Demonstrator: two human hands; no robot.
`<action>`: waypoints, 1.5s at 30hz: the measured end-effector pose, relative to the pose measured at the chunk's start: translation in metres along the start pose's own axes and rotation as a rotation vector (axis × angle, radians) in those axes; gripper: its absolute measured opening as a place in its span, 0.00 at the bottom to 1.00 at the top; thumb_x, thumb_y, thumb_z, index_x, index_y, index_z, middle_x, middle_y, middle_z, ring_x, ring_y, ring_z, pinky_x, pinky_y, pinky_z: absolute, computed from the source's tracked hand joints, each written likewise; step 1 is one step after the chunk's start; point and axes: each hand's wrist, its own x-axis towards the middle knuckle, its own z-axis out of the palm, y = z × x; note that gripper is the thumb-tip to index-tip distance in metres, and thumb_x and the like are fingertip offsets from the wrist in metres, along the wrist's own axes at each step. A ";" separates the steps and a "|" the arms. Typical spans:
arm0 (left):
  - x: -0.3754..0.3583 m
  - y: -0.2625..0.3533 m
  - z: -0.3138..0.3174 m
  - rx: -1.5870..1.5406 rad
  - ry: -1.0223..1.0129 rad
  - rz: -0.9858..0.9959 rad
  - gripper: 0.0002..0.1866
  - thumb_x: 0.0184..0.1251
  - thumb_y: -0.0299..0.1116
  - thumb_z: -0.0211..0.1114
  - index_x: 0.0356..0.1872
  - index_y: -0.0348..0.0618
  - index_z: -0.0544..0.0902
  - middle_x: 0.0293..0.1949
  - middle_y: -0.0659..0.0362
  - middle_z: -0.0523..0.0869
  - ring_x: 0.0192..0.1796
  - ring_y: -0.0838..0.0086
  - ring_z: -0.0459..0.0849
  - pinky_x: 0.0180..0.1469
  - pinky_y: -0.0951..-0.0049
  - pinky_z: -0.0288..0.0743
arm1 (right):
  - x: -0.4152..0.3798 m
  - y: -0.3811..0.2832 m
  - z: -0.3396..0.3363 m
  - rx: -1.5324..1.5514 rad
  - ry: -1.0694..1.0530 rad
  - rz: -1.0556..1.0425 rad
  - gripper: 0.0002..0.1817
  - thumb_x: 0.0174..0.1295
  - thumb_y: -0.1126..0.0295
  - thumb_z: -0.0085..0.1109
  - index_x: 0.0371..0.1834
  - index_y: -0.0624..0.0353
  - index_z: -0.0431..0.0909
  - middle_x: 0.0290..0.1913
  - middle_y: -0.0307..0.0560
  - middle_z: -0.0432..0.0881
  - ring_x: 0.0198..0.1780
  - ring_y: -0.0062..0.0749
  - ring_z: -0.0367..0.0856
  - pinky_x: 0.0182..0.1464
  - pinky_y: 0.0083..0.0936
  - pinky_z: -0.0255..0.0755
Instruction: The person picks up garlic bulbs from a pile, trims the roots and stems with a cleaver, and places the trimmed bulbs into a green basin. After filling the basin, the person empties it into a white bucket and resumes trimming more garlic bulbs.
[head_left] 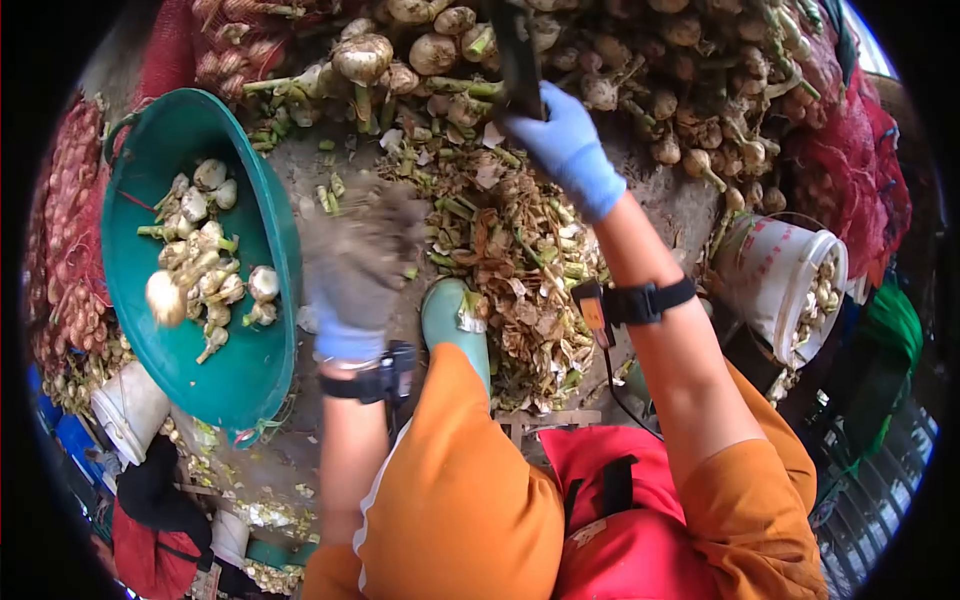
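My left hand (355, 260), in a soiled blue glove, is smeared by motion beside the right rim of a green basin (275, 225); its fingers cannot be made out. Several trimmed garlic bulbs (208, 268) lie in the basin, and one bulb (165, 298) there is blurred. In a blue glove, my right hand (570, 145) is closed around the lower end of a dark flat blade (517, 60), which points up toward the garlic heap (610, 60). Cut stems and dry husks (520, 260) are piled on the ground between my hands.
White buckets stand at the right (775, 280) and lower left (132, 410). Red mesh sacks of bulbs line the left (75, 240) and right (850, 170) sides. My green boot (455, 320) touches the husk pile. A red and black bundle (155, 540) lies lower left.
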 end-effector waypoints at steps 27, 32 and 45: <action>-0.039 -0.042 0.021 1.189 0.101 0.141 0.39 0.50 0.37 0.81 0.60 0.36 0.69 0.48 0.50 0.82 0.47 0.58 0.85 0.51 0.63 0.80 | -0.102 -0.022 0.009 -0.731 -0.333 -0.190 0.12 0.52 0.64 0.64 0.39 0.52 0.81 0.38 0.49 0.81 0.38 0.48 0.85 0.39 0.40 0.79; -0.032 -0.050 0.018 1.568 0.071 0.438 0.45 0.47 0.44 0.83 0.64 0.38 0.69 0.58 0.44 0.75 0.59 0.52 0.78 0.63 0.58 0.73 | -0.089 0.018 -0.001 0.219 -0.290 0.481 0.15 0.61 0.59 0.62 0.37 0.62 0.81 0.24 0.36 0.80 0.27 0.19 0.79 0.35 0.25 0.75; -0.029 0.031 0.025 0.434 0.219 0.350 0.24 0.73 0.45 0.61 0.63 0.41 0.76 0.50 0.60 0.84 0.37 0.79 0.81 0.36 0.80 0.73 | -0.050 -0.010 -0.011 -0.543 -0.415 0.052 0.18 0.55 0.58 0.62 0.44 0.57 0.84 0.46 0.57 0.83 0.46 0.51 0.83 0.50 0.40 0.76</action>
